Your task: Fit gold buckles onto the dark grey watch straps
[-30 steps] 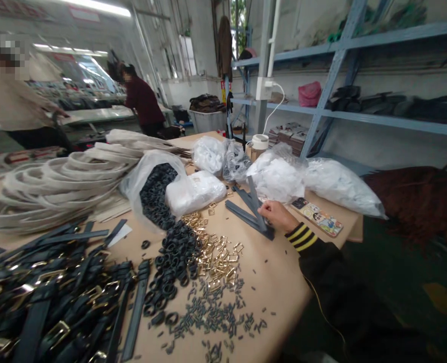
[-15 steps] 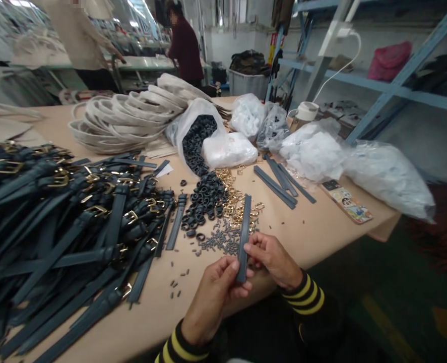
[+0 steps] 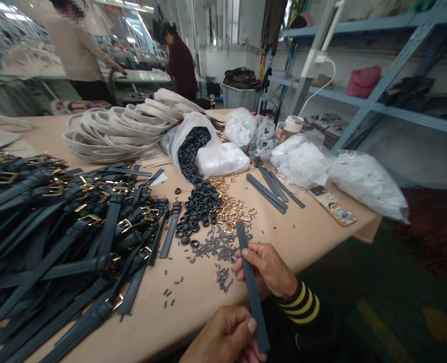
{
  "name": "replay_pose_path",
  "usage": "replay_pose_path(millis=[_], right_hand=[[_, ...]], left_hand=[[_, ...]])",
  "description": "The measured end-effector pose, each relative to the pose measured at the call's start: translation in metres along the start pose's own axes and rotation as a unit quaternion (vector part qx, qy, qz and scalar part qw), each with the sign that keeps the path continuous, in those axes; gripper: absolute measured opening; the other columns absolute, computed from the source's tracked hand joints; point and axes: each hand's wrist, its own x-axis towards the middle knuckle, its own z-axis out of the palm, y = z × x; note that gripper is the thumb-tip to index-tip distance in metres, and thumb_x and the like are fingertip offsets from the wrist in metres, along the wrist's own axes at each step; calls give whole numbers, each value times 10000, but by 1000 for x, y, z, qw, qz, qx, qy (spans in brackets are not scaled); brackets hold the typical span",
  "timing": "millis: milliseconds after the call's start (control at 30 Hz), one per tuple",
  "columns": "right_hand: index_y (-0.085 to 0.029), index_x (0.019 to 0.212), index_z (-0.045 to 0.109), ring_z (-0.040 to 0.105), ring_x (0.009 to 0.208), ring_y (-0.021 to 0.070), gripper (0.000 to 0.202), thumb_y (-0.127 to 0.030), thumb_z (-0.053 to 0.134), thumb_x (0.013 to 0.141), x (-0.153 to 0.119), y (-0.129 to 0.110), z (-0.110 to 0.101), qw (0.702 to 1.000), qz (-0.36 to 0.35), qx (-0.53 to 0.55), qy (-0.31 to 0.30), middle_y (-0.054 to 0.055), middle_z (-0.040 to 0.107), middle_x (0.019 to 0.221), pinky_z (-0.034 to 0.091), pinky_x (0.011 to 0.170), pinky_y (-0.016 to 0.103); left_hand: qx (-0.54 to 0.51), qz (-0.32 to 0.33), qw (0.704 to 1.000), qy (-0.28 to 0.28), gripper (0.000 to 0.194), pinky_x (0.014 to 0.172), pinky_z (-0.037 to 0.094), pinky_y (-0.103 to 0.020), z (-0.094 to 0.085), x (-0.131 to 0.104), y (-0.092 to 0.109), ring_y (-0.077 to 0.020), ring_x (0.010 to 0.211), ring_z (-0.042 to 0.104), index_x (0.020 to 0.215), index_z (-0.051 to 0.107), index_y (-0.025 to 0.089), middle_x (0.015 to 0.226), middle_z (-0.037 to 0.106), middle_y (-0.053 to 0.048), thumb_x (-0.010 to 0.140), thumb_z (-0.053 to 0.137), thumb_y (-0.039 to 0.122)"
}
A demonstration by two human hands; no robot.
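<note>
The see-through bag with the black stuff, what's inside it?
The clear bag holds black rings, spilling out onto the table. How deep they go is hidden by the bag's cloudy plastic.

My right hand (image 3: 266,267) fetched one dark strap (image 3: 250,282) from the two-o'clock bundle; my left hand (image 3: 227,338) now grips its near end.

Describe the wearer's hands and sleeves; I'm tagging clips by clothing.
Both hands are bare: no gloves, rings or watch visible. The right hand comes out of a black sleeve with a yellow-and-black striped knit cuff. The left hand is cut off at the frame's edge; its sleeve is out of view.
</note>
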Motion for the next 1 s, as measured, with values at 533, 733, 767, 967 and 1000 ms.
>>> replay_pose_path(millis=[533,733,767,967,1000], right_hand=[[-97,726,561,580,460,107,430,-525,525,752,-17,10,20,980,97,-69,-158,34,618,562,458,479,216],[-111,804,567,527,453,65,421,-527,539,746,-13,16,18,980,135,43,-141,7,582,619,471,451,195],[-118,793,549,508,444,54,388,-498,586,723,-13,16,17,980,136,49,-138,-8,565,612,459,430,176],[-143,770,476,501,452,51,313,-419,614,718,-13,18,19,989,83,-74,-101,-26,554,606,401,380,132],[-145,768,473,502,451,53,307,-421,602,724,-13,19,19,988,83,-91,-97,-26,556,607,402,381,136]], left_hand=[[-179,154,937,257,286,371,320,-96,-40,11,29,-34,357,442,893,481,162,444,547,53,727,607,358],[-215,191,931,227,172,552,463,-158,-41,0,28,-74,586,570,839,533,151,673,613,8,716,631,219],[-210,202,931,222,137,588,471,-168,-42,-2,28,-78,632,573,804,552,141,726,611,0,714,632,207],[-212,186,908,310,212,645,495,-192,-42,-8,21,-77,692,559,884,566,146,790,582,8,704,630,237],[-203,177,908,322,252,632,500,-200,-41,-8,20,-81,672,561,921,549,151,770,585,10,711,622,270]])
